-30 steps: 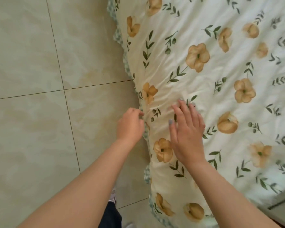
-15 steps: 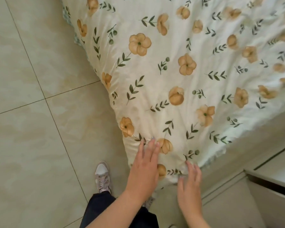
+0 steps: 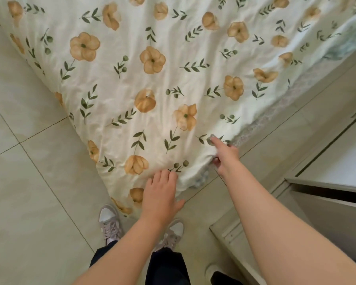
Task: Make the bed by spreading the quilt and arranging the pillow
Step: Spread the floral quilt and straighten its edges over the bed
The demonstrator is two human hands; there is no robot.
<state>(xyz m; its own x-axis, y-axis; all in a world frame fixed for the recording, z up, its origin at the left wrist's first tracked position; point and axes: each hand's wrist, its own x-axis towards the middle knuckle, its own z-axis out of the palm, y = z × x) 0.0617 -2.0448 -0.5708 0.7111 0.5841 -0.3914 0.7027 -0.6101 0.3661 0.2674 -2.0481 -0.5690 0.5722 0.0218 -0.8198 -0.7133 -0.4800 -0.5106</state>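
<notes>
Smoothing a floral quilt [image 3: 152,83], a person presses the flat, open left hand [image 3: 160,194] on its corner, which points toward 6 o'clock at the sneakers [image 3: 111,225]; the right hand [image 3: 224,157] pinches the 4 o'clock hem, edges running toward 10 and 2 o'clock.

Left hand [image 3: 160,193] flat, fingers spread; right hand [image 3: 224,156] pinching, forefinger extended.

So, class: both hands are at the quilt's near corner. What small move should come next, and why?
Probably a short pull of the corner toward the feet and down. The right hand pinches the edge of the quilt, the left hand lies flat beside it, and the cloth between them is bunched, with creases running up from the corner.
</notes>
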